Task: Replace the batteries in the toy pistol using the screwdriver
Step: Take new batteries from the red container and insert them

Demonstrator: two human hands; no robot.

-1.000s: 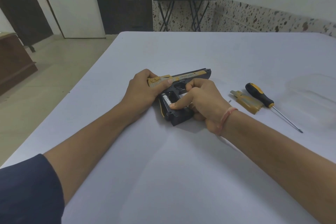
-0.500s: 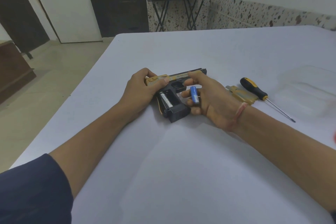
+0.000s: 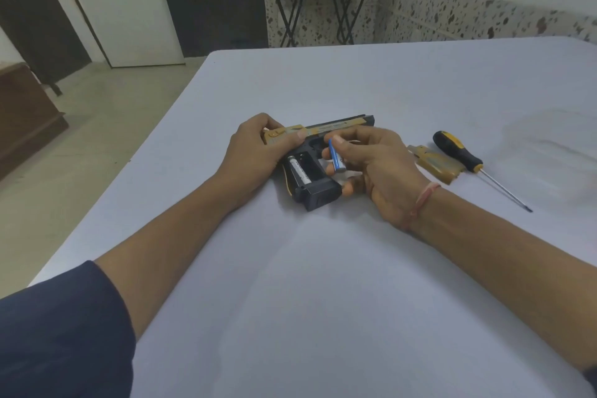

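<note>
The black and gold toy pistol [image 3: 318,192] lies on its side on the white table [image 3: 323,284], its grip compartment uncovered. One silver battery [image 3: 299,172] sits in the left slot. My left hand [image 3: 255,155] grips the rear of the slide and holds the pistol down. My right hand [image 3: 371,158] pinches a blue battery [image 3: 336,157] just above the grip's right side. The gold battery cover [image 3: 436,165] lies to the right of that hand. Beside the cover rests the screwdriver [image 3: 458,152], with a black and yellow handle.
The table's left edge [image 3: 155,126] drops to a tiled floor. A brown cabinet [image 3: 26,113] stands at far left. A folding table [image 3: 323,6] is against the back wall. A faint clear plastic shape [image 3: 555,152] lies at the table's right.
My right hand lifted off the grip, where its index finger was pressing, and now holds a blue battery above the compartment. The left hand kept its hold. The camera tilted slightly.
</note>
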